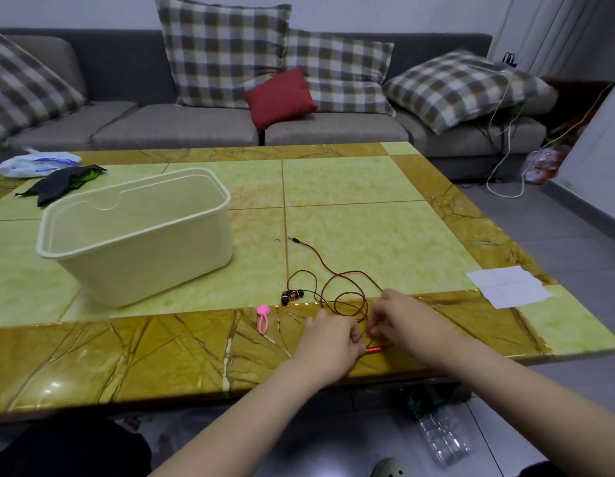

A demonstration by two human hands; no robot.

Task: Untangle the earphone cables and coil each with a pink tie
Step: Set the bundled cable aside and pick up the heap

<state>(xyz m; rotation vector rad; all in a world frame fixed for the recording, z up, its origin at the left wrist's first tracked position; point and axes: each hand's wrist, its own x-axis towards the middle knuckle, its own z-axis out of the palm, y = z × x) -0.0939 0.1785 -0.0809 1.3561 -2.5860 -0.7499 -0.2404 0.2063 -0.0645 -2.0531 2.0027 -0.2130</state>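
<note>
Both hands at the near desk (368,218) edge, close together. Left hand (328,342): grip closed, pinching the red-brown earphone cable (350,271) beside a red inline piece (374,349). Right hand (399,321): grip also pinching the cable, just right of the left hand. Cable loops lie on the desk just beyond the hands. Earbuds (292,296) sit left of the loops, jack plug (294,239) farther out. Pink tie (263,318) lies loose, left of the left hand. Cream bin (137,232) far left, white paper (509,285) right.

Head view looks forward and down over table (350,187) (sofa (182,129) beyond).
</note>
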